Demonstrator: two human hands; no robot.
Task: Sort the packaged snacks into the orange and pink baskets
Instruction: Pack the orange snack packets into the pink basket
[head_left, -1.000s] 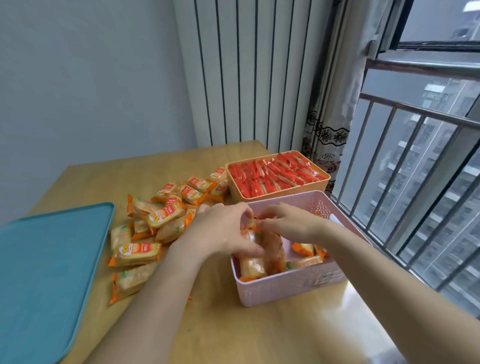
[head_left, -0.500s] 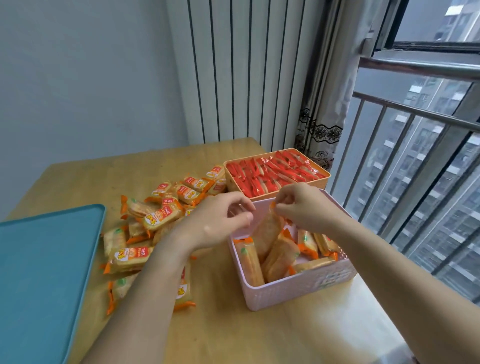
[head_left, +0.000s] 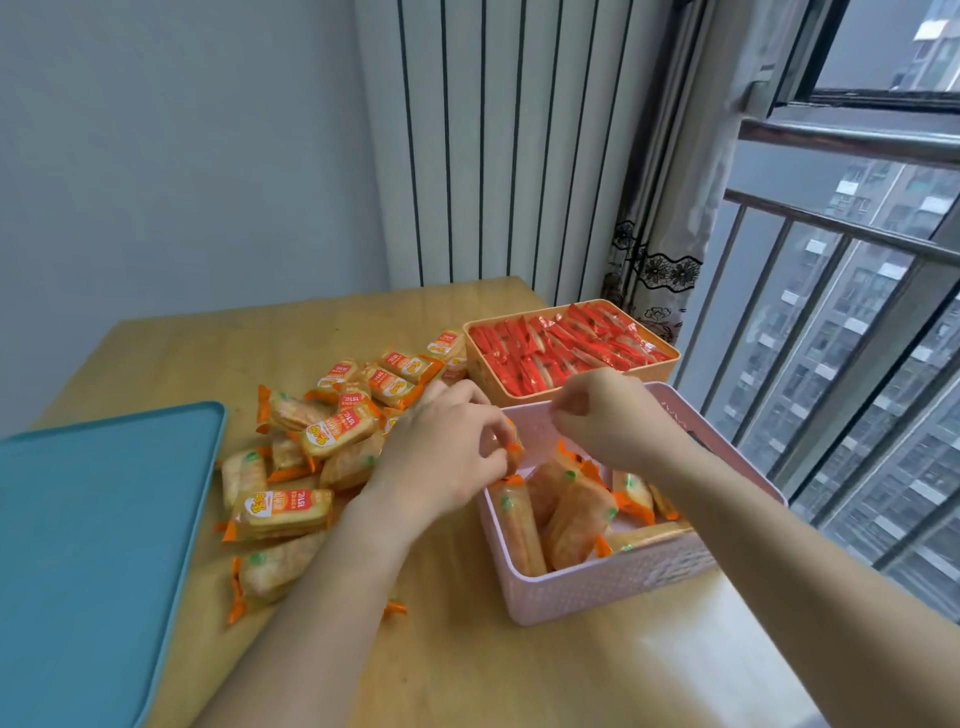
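The pink basket (head_left: 597, 597) stands at the table's right, with several orange-and-yellow cracker packets (head_left: 566, 512) standing or leaning inside. Behind it, the orange basket (head_left: 496, 387) is packed with red packets (head_left: 561, 348). A loose pile of orange-and-yellow packets (head_left: 311, 441) lies on the table left of the baskets. My left hand (head_left: 447, 452) hovers over the pink basket's left rim and pinches the orange end of one packet (head_left: 513, 453). My right hand (head_left: 608, 415) is above the basket's far side, its fingers curled with nothing visible in them.
A teal tray (head_left: 93, 545) lies on the wooden table (head_left: 467, 670) at the left. A striped white panel and a curtain stand behind the table. Window bars (head_left: 831, 322) run close along the right side, just past the baskets.
My right hand has let go of the packet it pinched and lifted slightly. My left hand has closed on a packet's end at the basket's left rim. The packets inside lean further over.
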